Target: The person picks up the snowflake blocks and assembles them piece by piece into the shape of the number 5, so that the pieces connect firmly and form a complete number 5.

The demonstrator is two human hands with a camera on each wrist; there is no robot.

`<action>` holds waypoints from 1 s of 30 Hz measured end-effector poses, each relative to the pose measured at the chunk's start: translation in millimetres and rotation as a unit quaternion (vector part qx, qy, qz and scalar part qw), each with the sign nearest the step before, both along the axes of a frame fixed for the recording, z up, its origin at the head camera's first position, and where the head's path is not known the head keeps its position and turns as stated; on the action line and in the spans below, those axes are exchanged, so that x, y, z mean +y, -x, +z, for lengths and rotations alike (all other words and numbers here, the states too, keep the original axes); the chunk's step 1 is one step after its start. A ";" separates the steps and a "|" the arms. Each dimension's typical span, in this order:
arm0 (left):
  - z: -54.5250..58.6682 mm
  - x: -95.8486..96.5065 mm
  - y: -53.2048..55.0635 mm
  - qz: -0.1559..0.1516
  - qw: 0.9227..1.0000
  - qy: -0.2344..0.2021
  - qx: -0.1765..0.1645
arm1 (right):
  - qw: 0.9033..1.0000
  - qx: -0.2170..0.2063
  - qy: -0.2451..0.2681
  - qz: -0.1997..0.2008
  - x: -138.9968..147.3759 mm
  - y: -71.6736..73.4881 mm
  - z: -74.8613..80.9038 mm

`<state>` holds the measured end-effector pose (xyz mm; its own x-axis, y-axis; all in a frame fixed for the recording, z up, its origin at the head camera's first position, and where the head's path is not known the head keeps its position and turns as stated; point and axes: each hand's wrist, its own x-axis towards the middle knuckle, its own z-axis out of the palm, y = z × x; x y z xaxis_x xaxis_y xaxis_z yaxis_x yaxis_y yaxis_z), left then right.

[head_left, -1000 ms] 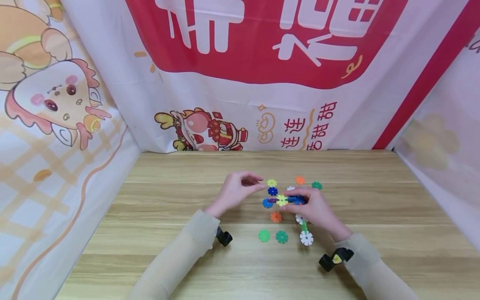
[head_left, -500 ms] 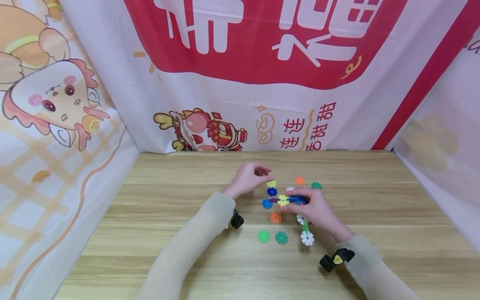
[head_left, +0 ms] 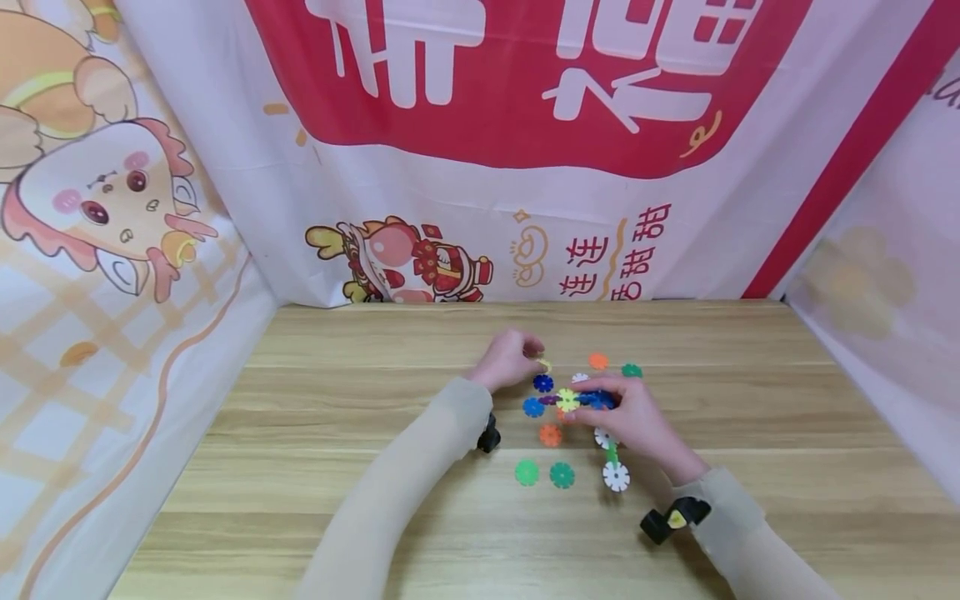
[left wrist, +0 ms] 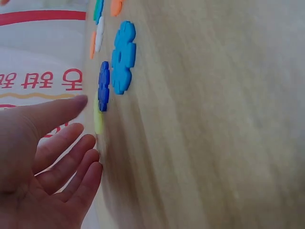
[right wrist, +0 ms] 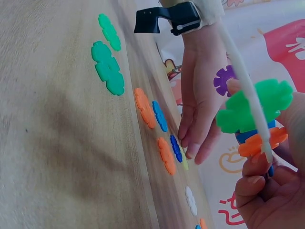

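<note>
In the head view my right hand pinches a joined cluster of plastic snowflake discs. A yellow disc faces up at its front, a purple disc sticks out to one side, and a white disc hangs at its lower end. Green and orange discs of the cluster appear in the right wrist view. My left hand reaches down at a loose yellow disc, its fingertips right at the edge. Thumb and fingers are spread apart in the left wrist view. A dark blue disc lies beside the yellow one.
Loose discs lie flat on the wooden table: a blue one, an orange one and two green ones nearer me. Farther back are another orange disc, a green disc and a white disc. A printed cloth stands behind.
My left hand has moved right and away from me to the yellow disc, which its fingertips now partly cover. My right hand stays nearly in place with the cluster.
</note>
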<state>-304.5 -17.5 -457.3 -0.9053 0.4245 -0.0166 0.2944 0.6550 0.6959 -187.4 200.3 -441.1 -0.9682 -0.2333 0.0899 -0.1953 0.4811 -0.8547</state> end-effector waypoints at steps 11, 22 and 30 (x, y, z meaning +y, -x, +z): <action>0.2 1.6 -0.9 0.021 0.999 0.021 -0.018 | 1.000 -0.002 0.005 0.002 0.1 -0.9 -0.6; 2.7 1.5 -4.4 0.024 0.999 0.031 -0.017 | 1.000 -0.007 0.006 0.000 -0.8 -1.0 0.0; 0.0 2.1 -5.6 0.032 0.999 -0.017 -0.036 | 1.000 -0.007 0.003 0.000 -0.7 -1.3 -0.6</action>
